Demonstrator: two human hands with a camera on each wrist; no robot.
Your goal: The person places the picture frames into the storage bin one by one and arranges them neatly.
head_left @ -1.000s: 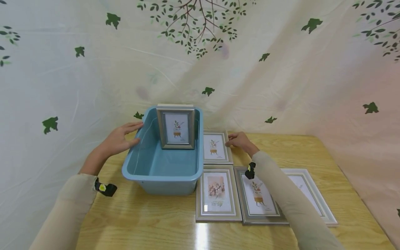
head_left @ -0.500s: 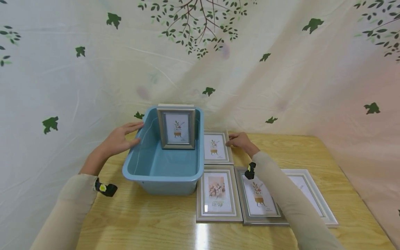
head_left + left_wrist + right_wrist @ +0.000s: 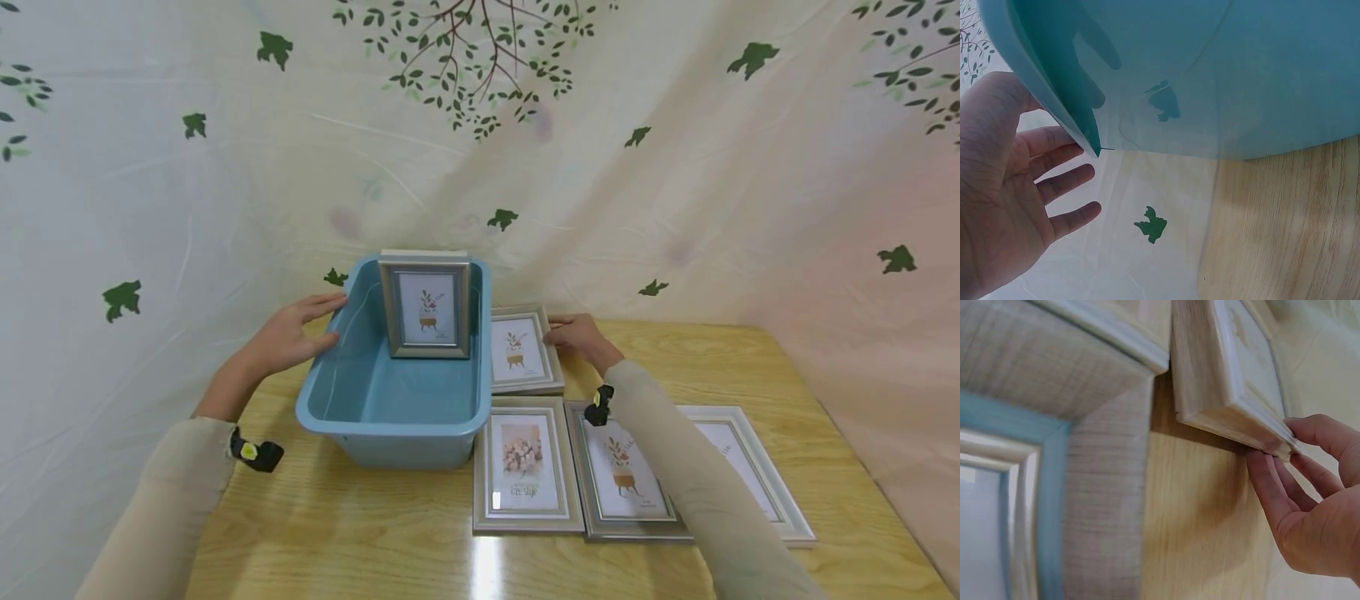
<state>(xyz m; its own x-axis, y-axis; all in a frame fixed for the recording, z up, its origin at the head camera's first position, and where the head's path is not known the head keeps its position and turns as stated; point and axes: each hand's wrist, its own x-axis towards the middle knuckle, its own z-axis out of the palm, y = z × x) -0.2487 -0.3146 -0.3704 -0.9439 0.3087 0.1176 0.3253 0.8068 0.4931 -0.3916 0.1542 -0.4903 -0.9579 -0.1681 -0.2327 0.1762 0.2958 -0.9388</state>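
Right hand (image 3: 577, 335) pinches a tilted frame (image 3: 517, 350); left hand (image 3: 287, 337), splayed, seemingly touches the tub (image 3: 397, 429).

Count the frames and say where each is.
5: a standing frame in the tub, a tilted frame in the right grip, and a flowered frame, grey frame and white frame on the table. The pale edge behind the standing frame may be a sixth.

My feed shows a blue tub (image 3: 405, 450) left of centre, a beige picture frame (image 3: 516, 354) mid-picture, yellow wood-grain tabletop (image 3: 360, 533) below, green-leaf-patterned whitish backdrop (image 3: 427, 183) above.
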